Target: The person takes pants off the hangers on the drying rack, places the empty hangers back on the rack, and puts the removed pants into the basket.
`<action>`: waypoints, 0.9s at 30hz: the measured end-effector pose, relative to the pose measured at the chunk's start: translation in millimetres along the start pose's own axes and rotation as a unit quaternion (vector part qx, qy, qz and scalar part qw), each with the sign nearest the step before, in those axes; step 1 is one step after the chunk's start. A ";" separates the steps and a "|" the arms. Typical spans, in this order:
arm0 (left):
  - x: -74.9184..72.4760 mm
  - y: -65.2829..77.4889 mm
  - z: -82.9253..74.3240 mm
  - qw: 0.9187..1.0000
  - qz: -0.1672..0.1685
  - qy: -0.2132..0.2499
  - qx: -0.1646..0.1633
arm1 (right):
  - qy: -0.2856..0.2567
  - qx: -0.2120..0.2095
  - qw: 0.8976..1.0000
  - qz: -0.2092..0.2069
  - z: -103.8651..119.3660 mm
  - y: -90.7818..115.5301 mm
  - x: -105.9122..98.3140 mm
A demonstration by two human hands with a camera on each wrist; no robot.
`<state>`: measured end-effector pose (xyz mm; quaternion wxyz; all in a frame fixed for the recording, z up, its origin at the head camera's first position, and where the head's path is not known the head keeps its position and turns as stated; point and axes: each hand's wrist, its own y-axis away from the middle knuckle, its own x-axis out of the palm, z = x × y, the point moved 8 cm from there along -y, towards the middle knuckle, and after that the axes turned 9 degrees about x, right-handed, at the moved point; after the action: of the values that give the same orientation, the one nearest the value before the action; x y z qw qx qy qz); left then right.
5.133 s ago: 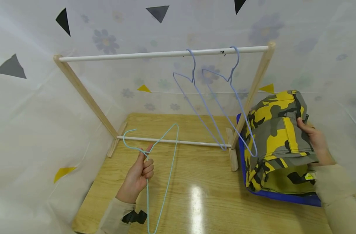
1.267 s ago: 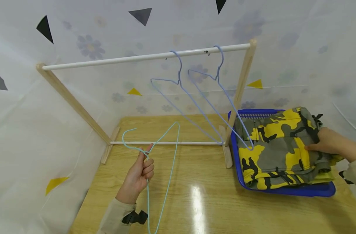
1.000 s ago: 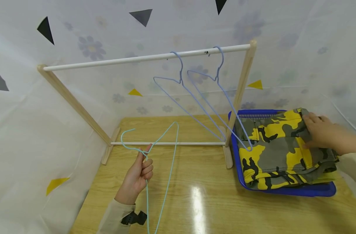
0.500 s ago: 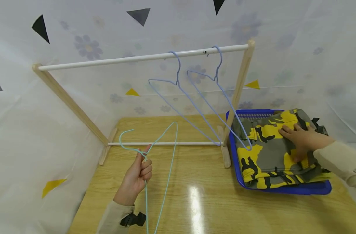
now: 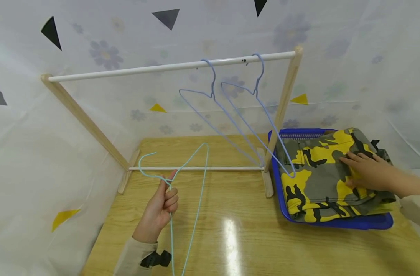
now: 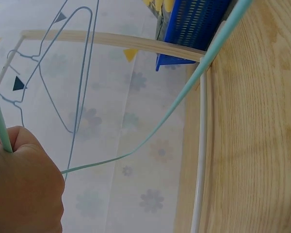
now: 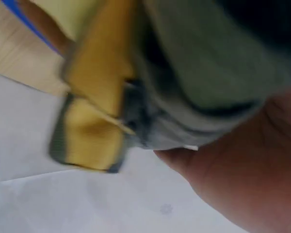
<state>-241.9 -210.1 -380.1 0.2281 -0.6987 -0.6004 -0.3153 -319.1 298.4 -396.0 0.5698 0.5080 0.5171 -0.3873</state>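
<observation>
My left hand (image 5: 156, 211) grips a mint-green wire hanger (image 5: 200, 199) near the base of its hook, with the hook toward the left. In the left wrist view the same hanger (image 6: 184, 90) runs past the fist. At the right, my right hand (image 5: 373, 172) rests with extended fingers on a yellow, grey and black camouflage garment (image 5: 328, 184). This garment lies folded in a blue plastic basket (image 5: 348, 223); its exact kind is unclear. The right wrist view shows blurred camouflage cloth (image 7: 208, 63) beside the palm.
A rack with wooden side posts (image 5: 85, 119) and a white top bar (image 5: 144, 70) stands on the wooden table (image 5: 203, 230). Two lilac wire hangers, a left one (image 5: 199, 115) and a right one (image 5: 270, 119), hang toward its right end. Behind it is a pale flowered sheet (image 5: 127, 30).
The garment, raised and bunched at the basket earlier, now lies flatter in it. My right hand has let go of its edge and moved onto its top. The left hand keeps its hold.
</observation>
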 end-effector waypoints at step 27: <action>7.6 -6.9 3.6 1.000 -0.003 0.018 -0.012 | -0.227 0.002 0.966 -0.126 -32.0 29.1 32.2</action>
<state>-247.5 -201.0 -377.6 0.2297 -0.6936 -0.5945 -0.3357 -291.9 337.8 -420.9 0.6183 0.3384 0.4328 -0.5620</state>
